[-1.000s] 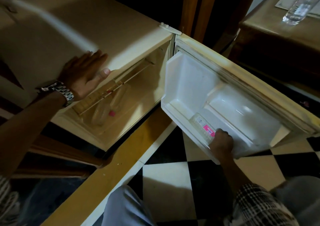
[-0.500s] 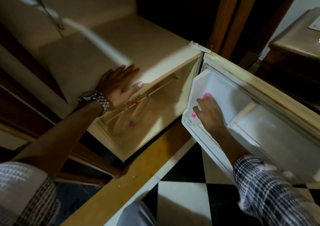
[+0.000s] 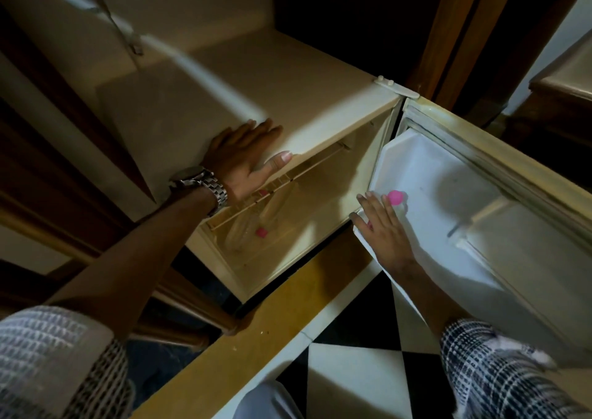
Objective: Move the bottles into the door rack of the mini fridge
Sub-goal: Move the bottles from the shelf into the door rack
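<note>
A clear bottle with a pink cap (image 3: 396, 198) stands in the white door rack (image 3: 413, 293) of the open mini fridge, at the hinge end. My right hand (image 3: 382, 231) lies over its body with the fingers wrapped around it; a bit of pink label shows between them. My left hand (image 3: 246, 159), with a metal watch at the wrist, rests flat on the front edge of the fridge top (image 3: 224, 98) and holds nothing. Inside the fridge, more clear bottles (image 3: 253, 226) lie on their sides beneath a wire shelf, one with a pink cap.
The fridge door (image 3: 480, 226) stands wide open to the right, over a black-and-white chequered floor (image 3: 352, 370). A wooden sill (image 3: 256, 322) runs along the fridge's base. Dark wooden furniture sits to the left and at the far right.
My right hand moved with the bottle from the outer end of the door rack to the hinge end and stood it up. My left hand stayed on the fridge top.
</note>
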